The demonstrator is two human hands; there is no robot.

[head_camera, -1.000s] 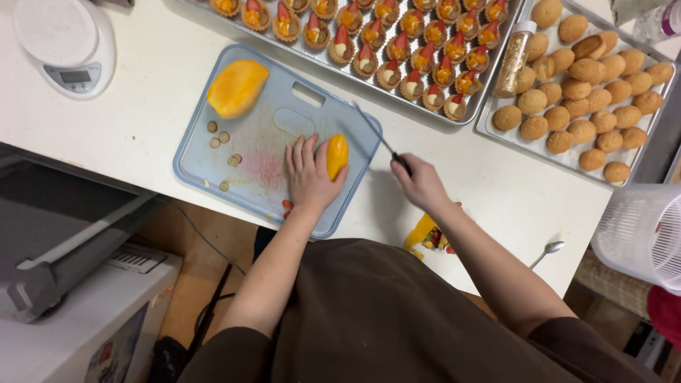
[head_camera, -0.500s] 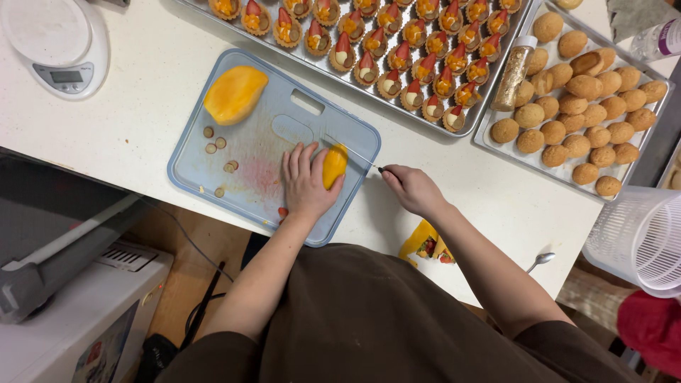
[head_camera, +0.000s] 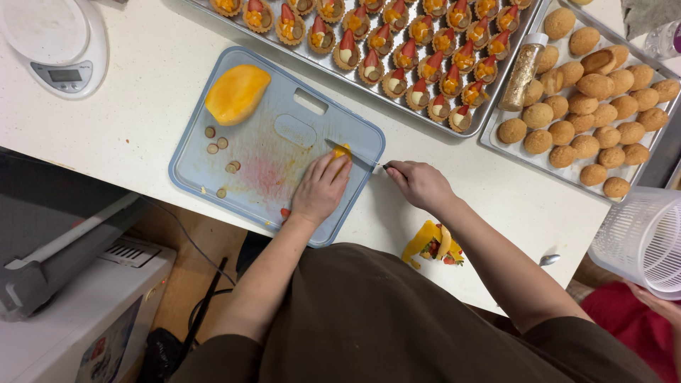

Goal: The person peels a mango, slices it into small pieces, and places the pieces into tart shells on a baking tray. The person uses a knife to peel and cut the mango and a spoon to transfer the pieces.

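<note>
The white counter [head_camera: 142,113] carries everything, with 2 metal baking trays along its far edge: a long tray [head_camera: 397,106] filled with small fruit-topped tartlets [head_camera: 397,60] and, to its right, a tray [head_camera: 496,142] of round golden-brown cookies [head_camera: 582,120] with a tall jar of gold sprinkles [head_camera: 523,69] lying at its left edge. A light blue cutting board [head_camera: 284,131] sits nearer the person, stained red near its middle, with a large peeled mango half [head_camera: 236,93] at its far left corner and a few small round fruit slices [head_camera: 216,142] scattered beside it. A white kitchen scale [head_camera: 53,42] stands at the far left, and a white slotted basket [head_camera: 642,241] is at the right edge. The left hand [head_camera: 320,190] presses flat, fingers closed over a small mango piece [head_camera: 342,152] on the board's right side. The right hand [head_camera: 422,186] has its fingers wrapped around the handle of a knife [head_camera: 355,154], whose blade lies against that piece. Fruit scraps [head_camera: 433,245] lie on the counter's near edge.
</note>
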